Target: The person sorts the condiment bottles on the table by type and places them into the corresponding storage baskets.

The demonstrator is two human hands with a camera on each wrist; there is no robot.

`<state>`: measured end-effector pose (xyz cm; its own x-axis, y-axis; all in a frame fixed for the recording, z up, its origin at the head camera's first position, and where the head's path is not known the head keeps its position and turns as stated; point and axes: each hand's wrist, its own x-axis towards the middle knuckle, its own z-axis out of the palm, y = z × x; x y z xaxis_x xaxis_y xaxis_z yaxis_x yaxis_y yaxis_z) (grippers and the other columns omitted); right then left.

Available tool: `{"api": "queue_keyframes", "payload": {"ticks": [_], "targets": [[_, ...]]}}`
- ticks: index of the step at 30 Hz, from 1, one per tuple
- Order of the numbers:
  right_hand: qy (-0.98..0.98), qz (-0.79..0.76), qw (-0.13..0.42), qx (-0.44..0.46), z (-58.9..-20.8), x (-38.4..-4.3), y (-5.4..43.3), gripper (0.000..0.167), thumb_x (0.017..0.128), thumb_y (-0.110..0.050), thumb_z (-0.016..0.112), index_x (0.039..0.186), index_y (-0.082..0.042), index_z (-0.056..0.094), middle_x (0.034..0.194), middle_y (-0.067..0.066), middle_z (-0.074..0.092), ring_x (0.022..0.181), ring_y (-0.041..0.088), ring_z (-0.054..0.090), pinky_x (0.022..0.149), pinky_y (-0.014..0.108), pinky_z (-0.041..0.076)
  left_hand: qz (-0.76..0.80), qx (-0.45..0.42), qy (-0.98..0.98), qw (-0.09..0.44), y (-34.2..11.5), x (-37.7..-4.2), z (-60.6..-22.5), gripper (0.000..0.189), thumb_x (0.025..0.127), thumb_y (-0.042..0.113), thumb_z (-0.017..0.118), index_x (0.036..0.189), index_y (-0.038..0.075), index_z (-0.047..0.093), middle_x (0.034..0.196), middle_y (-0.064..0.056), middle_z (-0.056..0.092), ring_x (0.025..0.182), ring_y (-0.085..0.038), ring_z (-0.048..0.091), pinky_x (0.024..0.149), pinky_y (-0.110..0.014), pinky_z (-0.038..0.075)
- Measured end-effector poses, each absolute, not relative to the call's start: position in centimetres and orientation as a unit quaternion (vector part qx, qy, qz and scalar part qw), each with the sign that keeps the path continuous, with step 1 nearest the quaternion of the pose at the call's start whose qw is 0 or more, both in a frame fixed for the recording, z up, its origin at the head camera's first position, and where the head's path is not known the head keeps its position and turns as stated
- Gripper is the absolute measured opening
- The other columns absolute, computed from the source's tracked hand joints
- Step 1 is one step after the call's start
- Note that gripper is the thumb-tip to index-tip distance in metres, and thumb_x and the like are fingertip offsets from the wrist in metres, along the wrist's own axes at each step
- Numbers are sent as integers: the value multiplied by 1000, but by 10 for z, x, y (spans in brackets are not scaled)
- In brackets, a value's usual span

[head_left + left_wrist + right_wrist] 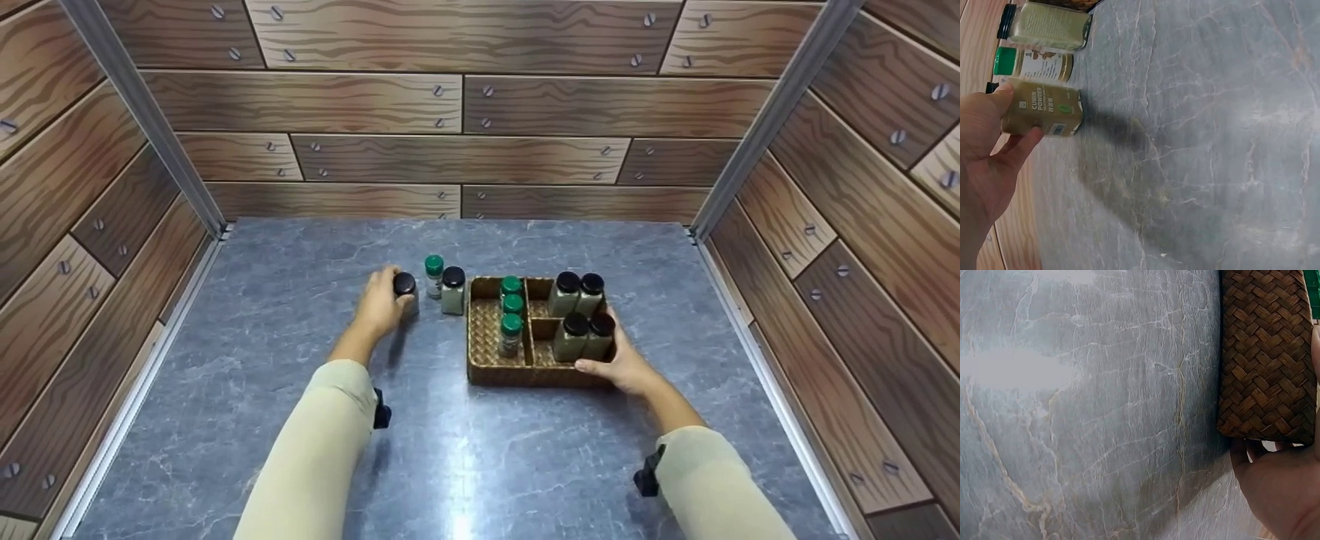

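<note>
My left hand grips a cumin powder jar with a black lid, fingers on one side and thumb on the other. Whether its base touches the table cannot be told. Just right of it stand a green-capped spice bottle and another black-lidded jar. At the right front corner of a woven, divided basket, my right hand holds the wall, thumb at the front rim and fingers along the right side. Three green-capped bottles stand in the basket's left compartment; black-lidded jars fill part of both right compartments.
The basket sits on a grey marbled tabletop, right of the two loose containers. Wood-patterned panels enclose the back and both sides, with metal strips at the corners.
</note>
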<state>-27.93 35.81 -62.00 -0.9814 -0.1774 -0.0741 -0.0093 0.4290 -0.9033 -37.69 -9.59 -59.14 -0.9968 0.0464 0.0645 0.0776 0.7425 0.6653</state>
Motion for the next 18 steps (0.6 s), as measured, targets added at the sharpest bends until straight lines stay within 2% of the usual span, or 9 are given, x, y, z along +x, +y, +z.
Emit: {"api": "queue_keyframes", "payload": {"ticks": [5,13,18], "targets": [[846,-524,82,-48,-620,-279,360,135,86,-17,92,174,-11,-10,180,31,1,166,55,10,137,67,3,-374,-42,-926,33,-92,-372,-594,49,105,14,71,146,2,50,146,-28,54,144,-45,54,125,-57,44],[843,-530,76,-51,-621,-278,362,132,87,-11,90,173,-8,-9,180,32,3,165,54,11,137,66,5,-395,-47,-916,46,-95,-359,-601,49,107,16,69,150,4,48,147,-28,53,144,-44,54,123,-57,47],[842,-530,78,-59,-621,-281,360,134,86,-11,90,173,-7,-11,180,32,3,165,55,11,137,67,5,-411,-74,-905,82,-96,-348,-593,48,103,10,72,146,1,54,148,-27,55,143,-43,57,122,-55,48]]}}
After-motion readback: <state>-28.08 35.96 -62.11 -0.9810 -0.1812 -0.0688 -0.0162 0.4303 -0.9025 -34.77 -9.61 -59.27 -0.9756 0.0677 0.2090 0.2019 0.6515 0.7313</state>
